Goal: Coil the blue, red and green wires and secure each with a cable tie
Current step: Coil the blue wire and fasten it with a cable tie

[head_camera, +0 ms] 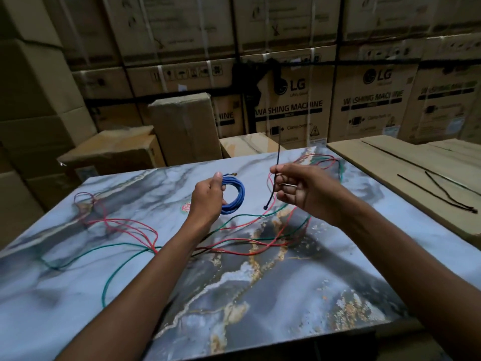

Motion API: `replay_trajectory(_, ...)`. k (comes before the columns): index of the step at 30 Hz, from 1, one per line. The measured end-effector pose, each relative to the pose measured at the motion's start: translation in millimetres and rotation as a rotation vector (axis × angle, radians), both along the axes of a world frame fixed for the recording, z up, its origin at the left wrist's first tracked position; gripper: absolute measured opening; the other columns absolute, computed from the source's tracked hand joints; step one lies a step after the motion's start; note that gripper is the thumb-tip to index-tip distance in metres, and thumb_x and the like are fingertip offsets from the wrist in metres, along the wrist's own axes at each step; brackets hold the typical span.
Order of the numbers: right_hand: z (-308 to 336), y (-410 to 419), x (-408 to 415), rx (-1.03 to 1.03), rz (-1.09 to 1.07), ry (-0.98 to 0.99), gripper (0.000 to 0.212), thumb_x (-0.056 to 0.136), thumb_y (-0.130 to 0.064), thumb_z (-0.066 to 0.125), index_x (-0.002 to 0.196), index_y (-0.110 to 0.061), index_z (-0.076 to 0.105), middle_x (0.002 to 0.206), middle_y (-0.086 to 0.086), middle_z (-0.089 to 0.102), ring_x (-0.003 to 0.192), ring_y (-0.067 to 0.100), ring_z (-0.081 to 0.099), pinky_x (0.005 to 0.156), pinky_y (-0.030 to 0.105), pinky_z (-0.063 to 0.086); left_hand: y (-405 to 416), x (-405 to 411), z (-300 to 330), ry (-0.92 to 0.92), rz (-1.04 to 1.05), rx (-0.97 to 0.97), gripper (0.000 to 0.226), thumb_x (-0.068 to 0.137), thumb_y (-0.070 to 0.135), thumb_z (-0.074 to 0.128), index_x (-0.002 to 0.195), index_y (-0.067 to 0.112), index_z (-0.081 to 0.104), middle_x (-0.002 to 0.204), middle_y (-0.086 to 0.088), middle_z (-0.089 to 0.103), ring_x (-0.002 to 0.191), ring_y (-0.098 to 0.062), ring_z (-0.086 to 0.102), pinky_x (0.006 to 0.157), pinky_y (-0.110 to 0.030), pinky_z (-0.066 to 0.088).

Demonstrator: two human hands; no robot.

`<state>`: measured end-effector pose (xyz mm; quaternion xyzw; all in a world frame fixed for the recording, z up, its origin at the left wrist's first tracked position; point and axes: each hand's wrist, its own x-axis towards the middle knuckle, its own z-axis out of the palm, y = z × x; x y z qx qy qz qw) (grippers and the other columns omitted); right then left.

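Note:
My left hand (208,196) grips a coiled blue wire (235,195) and holds it above the marbled table (299,295). My right hand (299,188) pinches a black cable tie (276,165) that stands nearly upright, its head hanging below the hand. The two hands are apart, the tie to the right of the coil. A loose red wire (125,222) and a loose green wire (117,267) sprawl tangled over the table, from the left side to the far right corner.
Two more black cable ties (442,194) lie on a flat cardboard sheet (390,162) to the right of the table. Stacked cardboard boxes (286,105) wall in the back and left. A brown box (187,126) stands just behind the table.

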<state>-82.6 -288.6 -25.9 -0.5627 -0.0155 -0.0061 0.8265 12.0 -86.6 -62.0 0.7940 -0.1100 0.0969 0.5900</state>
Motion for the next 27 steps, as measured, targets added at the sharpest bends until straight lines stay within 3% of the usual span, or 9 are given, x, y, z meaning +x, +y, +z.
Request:
replay_trajectory(5,0,18,13,0.021,-0.035,-0.023,0.009,0.096,-0.008,0.061,0.094,-0.003,0.069,0.081,0.011,0.068,0.073,0.019,0.072,0.066,0.023,0.060,10,2,-13,-0.009,-0.050,0.012,0.044,0.108,0.037,0.038,0.075,0.013,0.056,0.067,0.001,0.048,0.048,-0.006,0.044,0.050,-0.022,0.037)
replay_trajectory(10,-17,29,16,-0.309,-0.088,-0.224,0.018,0.089,-0.010,0.073,0.103,0.001,0.075,0.096,0.020,0.077,0.094,0.030,0.076,0.075,0.028,0.060,13,1,-19,-0.006,-0.016,0.012,0.042,0.108,0.037,0.038,0.082,0.012,0.061,0.076,0.001,0.056,0.041,0.003,0.049,0.053,-0.025,0.040)
replay_trajectory(13,-27,33,14,-0.415,-0.126,-0.291,0.018,0.091,-0.005,0.073,0.107,0.002,0.075,0.093,0.017,0.078,0.093,0.029,0.077,0.079,0.032,0.063,16,-1,-20,-0.039,0.030,0.087,0.043,0.108,0.038,0.036,0.085,0.011,0.061,0.075,0.003,0.057,0.043,0.004,0.054,0.046,-0.015,0.037)
replay_trajectory(17,-34,38,14,-0.498,-0.128,-0.300,0.017,0.091,0.000,0.073,0.107,0.001,0.075,0.091,0.014,0.079,0.091,0.027,0.078,0.080,0.038,0.064,19,1,-21,-0.031,0.077,0.094,0.045,0.108,0.039,0.034,0.094,0.009,0.064,0.081,0.003,0.059,0.049,-0.005,0.055,0.052,-0.026,0.041)
replay_trajectory(23,-45,49,10,-0.673,-0.206,-0.422,0.014,0.090,-0.005,0.076,0.103,-0.008,0.080,0.085,0.001,0.080,0.083,0.019,0.077,0.071,0.032,0.064,18,-3,-20,-0.047,0.075,0.090,0.045,0.109,0.038,0.033,0.102,0.009,0.067,0.081,0.009,0.058,0.055,-0.011,0.059,0.055,-0.027,0.042)
replay_trajectory(27,-52,57,12,-1.035,-0.425,-0.690,0.016,0.087,-0.006,0.079,0.099,-0.014,0.083,0.086,-0.006,0.080,0.076,-0.001,0.073,0.065,0.015,0.057,18,-5,-19,-0.068,0.072,0.126,0.044,0.109,0.037,0.033,0.095,0.010,0.065,0.082,0.007,0.060,0.054,-0.011,0.061,0.057,-0.024,0.044)
